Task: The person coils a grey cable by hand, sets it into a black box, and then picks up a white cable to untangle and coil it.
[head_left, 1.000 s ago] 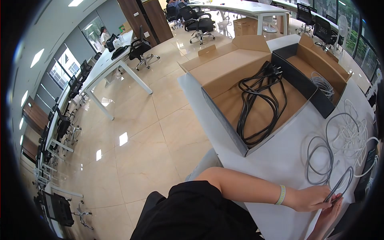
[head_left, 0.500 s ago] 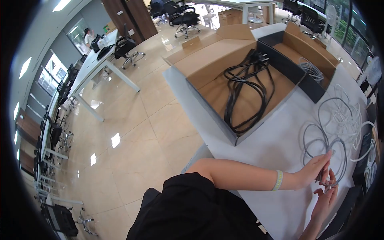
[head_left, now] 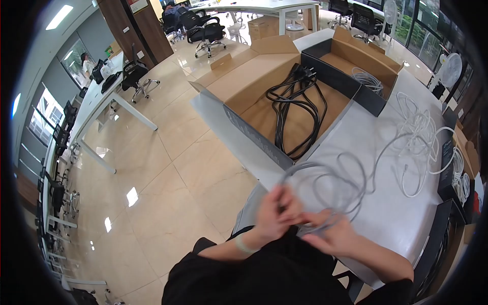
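Loops of grey cable (head_left: 363, 175) spread over the white table from between my two hands, blurred by motion. My left hand (head_left: 278, 213), with a pale band at the wrist, has its fingers curled close to the cable near the table's front edge. Beside it on the right, my right hand (head_left: 333, 233) is closed around part of the grey cable. Farther right lies a tangle of white cable (head_left: 419, 127), and the grey cable runs up toward it.
Behind my hands, an open cardboard box (head_left: 254, 112) holds a black power cable (head_left: 300, 112). A smaller box (head_left: 356, 56) beside it holds a coiled grey cable (head_left: 367, 81). Dark boxes (head_left: 447, 173) with cables line the right side. A person (head_left: 87, 66) is far off at left.
Both hands have moved left and nearer my body, bringing the grey cable loops along. The view has turned to the right, showing more of the boxes there.
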A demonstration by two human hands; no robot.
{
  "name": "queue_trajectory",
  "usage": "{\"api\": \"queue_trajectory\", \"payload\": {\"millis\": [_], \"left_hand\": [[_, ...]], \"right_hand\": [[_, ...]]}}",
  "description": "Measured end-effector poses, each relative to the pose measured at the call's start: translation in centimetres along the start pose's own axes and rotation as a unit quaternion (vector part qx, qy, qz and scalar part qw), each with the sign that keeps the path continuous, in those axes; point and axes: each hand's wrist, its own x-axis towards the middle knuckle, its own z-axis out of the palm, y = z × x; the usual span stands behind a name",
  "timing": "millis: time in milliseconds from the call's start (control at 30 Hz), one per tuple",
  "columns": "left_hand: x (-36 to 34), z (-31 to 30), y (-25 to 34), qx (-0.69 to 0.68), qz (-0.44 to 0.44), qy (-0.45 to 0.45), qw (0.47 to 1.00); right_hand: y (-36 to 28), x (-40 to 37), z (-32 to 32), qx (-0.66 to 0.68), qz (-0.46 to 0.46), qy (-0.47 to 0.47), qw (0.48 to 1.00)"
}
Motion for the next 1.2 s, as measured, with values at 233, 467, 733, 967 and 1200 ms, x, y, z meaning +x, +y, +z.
{"api": "queue_trajectory", "payload": {"millis": [233, 467, 733, 967, 1200], "left_hand": [[-6.5, -5.3, 3.5, 0.056, 0.075, 0.143, 0.985], [-6.8, -5.9, 2.9, 0.095, 0.148, 0.087, 0.981], [-10.0, -4.5, 5.1, 0.421, 0.450, -0.034, 0.787], [-15.8, -2.3, 8.5, 0.108, 0.357, -0.062, 0.926], [-14.9, -2.1, 7.8, 0.204, 0.413, -0.224, 0.859]], "right_hand": [[-1.7, 2.7, 6.8, 0.101, 0.121, -0.143, 0.977], [-3.5, 3.8, 6.4, 0.162, 0.202, -0.122, 0.958], [-7.2, 5.3, 9.7, 0.323, 0.249, -0.006, 0.913], [-13.6, 5.7, 13.6, 0.286, 0.153, -0.004, 0.946], [-16.2, 4.2, 14.4, 0.439, 0.183, 0.103, 0.873]]}}
